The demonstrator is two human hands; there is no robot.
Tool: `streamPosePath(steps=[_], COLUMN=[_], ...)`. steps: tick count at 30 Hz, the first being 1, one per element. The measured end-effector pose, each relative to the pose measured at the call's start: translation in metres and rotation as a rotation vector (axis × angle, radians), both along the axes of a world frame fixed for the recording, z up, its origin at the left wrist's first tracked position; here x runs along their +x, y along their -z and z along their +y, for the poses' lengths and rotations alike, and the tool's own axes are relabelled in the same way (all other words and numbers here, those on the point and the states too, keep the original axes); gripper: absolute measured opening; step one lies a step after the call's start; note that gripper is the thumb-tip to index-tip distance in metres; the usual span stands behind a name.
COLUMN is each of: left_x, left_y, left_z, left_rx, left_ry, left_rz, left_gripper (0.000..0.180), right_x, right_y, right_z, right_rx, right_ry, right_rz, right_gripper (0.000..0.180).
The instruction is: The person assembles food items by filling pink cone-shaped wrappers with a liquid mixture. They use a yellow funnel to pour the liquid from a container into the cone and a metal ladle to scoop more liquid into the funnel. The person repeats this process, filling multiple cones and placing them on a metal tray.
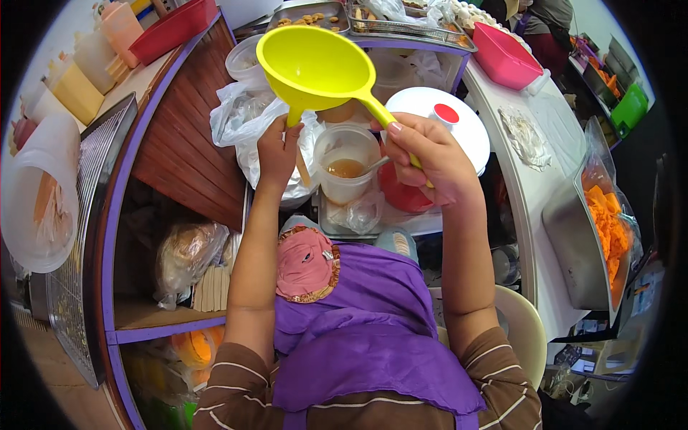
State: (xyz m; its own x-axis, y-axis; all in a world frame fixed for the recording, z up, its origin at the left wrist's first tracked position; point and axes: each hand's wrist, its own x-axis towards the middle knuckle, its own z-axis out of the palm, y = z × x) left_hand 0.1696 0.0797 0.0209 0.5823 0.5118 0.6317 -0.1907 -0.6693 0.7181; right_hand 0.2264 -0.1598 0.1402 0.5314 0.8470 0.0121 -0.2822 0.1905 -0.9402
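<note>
One yellow strainer (308, 68), left fingers (272, 140) pinched on its tab (294, 116), right fingers (412, 140) wrapped round its handle (380, 111)

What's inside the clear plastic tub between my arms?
The tub holds amber liquid, and a metal utensil slants in over its right side. The liquid covers the bottom, so anything lying beneath can't be seen.

We reach both bare forearms forward, left (254, 244) and right (467, 251), from short brown, white-striped sleeves (240, 380). Our left hand (276, 154) points up, thumb and fingers pinching. Our right hand (433, 154), well apart, bends inward at the wrist, fingers curled, thumb extended leftward.
</note>
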Motion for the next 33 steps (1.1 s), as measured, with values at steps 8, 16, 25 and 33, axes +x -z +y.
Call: streamPosePath(steps=[8, 16, 25, 33], left_x=[-0.02, -0.035, -0.027, -0.015], left_y=[-0.002, -0.085, -0.126, -0.133], left_z=[0.042, 0.042, 0.024, -0.019], left_rx=[-0.46, -0.4, -0.418, -0.361], left_ry=[0.331, 0.344, 0.485, 0.652], left_rz=[-0.077, -0.005, 0.03, 0.043], left_gripper=[0.017, 0.017, 0.014, 0.015], right_x=[0.017, 0.024, 0.007, 0.006], right_y=[0.064, 0.231, 0.145, 0.016], right_z=[0.03, 0.059, 0.046, 0.089], right_rx=[-0.202, -0.565, -0.585, 0.158], right_ry=[0.265, 0.453, 0.545, 0.287], right_rz=[-0.094, -0.66, -1.212, -0.897], right_gripper=[0.029, 0.032, 0.025, 0.026])
